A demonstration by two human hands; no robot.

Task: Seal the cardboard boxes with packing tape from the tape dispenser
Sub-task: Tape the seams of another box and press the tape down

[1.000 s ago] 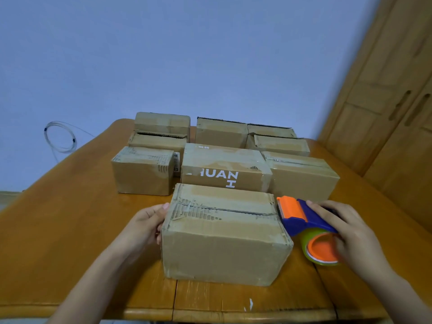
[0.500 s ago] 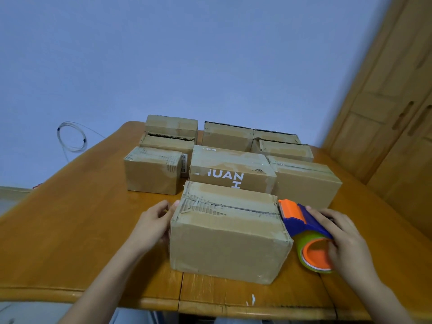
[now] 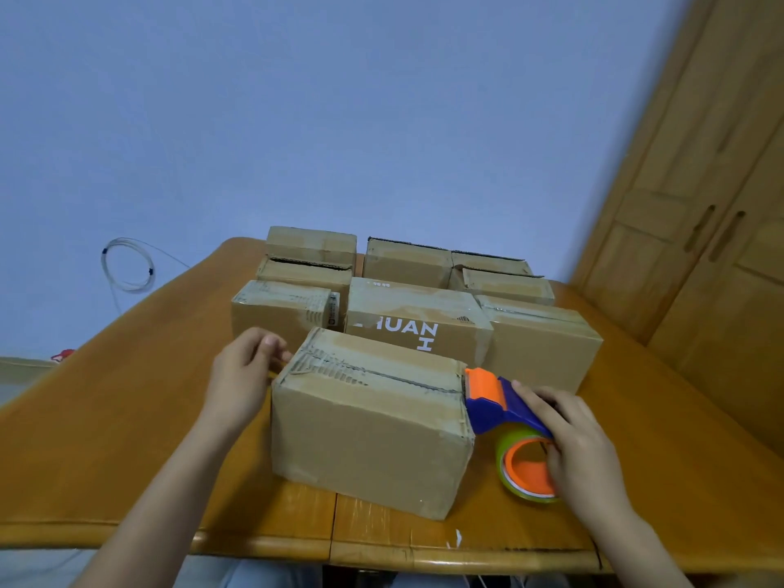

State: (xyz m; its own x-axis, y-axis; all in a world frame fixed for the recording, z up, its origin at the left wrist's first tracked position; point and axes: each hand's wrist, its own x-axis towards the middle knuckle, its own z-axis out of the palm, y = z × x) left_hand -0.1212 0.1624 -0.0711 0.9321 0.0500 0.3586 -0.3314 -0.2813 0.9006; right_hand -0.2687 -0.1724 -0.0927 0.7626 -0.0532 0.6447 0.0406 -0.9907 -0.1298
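Note:
The nearest cardboard box (image 3: 373, 430) stands at the table's front with its top flaps closed and a torn seam along the top. My right hand (image 3: 581, 451) grips the blue and orange tape dispenser (image 3: 505, 413), whose orange head touches the box's top right edge. The green tape roll (image 3: 528, 468) hangs below the handle. My left hand (image 3: 242, 375) rests against the box's left end, fingers curled at its top corner. Several more cardboard boxes (image 3: 420, 320) stand in rows behind.
The wooden table (image 3: 127, 418) has its front edge close to me and bare wood to the left and right of the boxes. A wooden wardrobe (image 3: 700, 231) stands at the right. A coiled white cable (image 3: 127, 265) hangs on the blue wall.
The dispenser's head has risen to the box's top right edge. My left hand has moved up to the box's top left corner. The view has shifted slightly.

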